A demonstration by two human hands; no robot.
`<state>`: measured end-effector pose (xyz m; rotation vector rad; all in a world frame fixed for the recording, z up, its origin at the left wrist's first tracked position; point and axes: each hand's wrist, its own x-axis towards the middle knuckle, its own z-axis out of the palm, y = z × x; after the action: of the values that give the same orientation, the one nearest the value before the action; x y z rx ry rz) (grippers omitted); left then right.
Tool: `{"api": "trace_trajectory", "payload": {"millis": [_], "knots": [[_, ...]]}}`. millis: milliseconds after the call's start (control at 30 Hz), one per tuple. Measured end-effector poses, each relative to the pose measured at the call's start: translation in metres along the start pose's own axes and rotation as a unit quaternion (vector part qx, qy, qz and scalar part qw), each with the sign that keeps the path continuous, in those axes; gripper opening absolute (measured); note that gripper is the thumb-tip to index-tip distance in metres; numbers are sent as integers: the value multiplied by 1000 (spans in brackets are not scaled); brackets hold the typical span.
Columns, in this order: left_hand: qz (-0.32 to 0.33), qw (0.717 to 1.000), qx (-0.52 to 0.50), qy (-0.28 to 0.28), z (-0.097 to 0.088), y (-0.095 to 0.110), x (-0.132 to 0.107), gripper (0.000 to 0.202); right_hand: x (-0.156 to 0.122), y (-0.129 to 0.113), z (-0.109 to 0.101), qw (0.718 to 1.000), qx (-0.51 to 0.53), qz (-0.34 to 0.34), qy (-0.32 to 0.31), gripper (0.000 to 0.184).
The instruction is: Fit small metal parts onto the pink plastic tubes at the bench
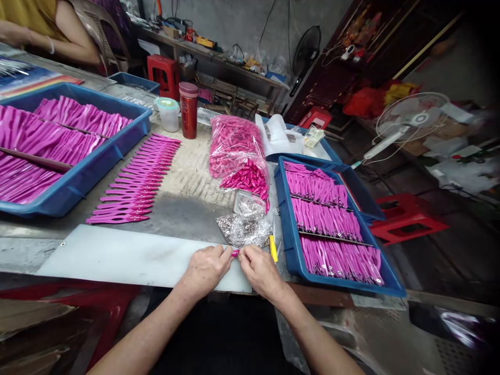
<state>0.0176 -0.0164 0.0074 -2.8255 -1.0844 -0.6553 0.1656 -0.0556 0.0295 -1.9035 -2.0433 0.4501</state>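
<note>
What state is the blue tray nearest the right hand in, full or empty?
Full or nearly so: pink strips line all three rows of the blue tray; what lies beneath them is hidden.

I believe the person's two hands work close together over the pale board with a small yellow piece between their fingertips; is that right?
The colour is wrong: the head view shows the small piece is magenta, not yellow, between the left hand and right hand over the pale board.
</note>
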Motion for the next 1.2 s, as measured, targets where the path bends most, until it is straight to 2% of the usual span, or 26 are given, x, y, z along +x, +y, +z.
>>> {"api": "trace_trajectory", "payload": {"millis": [167, 400, 600, 867, 1200], "knots": [[-3, 1000, 3, 3, 1, 0, 0, 17, 3, -3, 3, 998, 33, 48, 16, 17], [-17, 1000, -19, 3, 1, -3, -2, 20, 3, 2, -7, 991, 110, 62, 34, 18], [-13, 999, -42, 4, -1, -4, -2, 22, 2, 1, -8, 991, 113, 38, 55, 18], [3, 998, -67, 22, -2, -5, -1, 24, 6, -6, 0, 994, 96, 51, 30, 23], [-18, 997, -69, -21, 0, -3, -6, 22, 2, -2, 9, 992, 98, 3, 83, 25]]}}
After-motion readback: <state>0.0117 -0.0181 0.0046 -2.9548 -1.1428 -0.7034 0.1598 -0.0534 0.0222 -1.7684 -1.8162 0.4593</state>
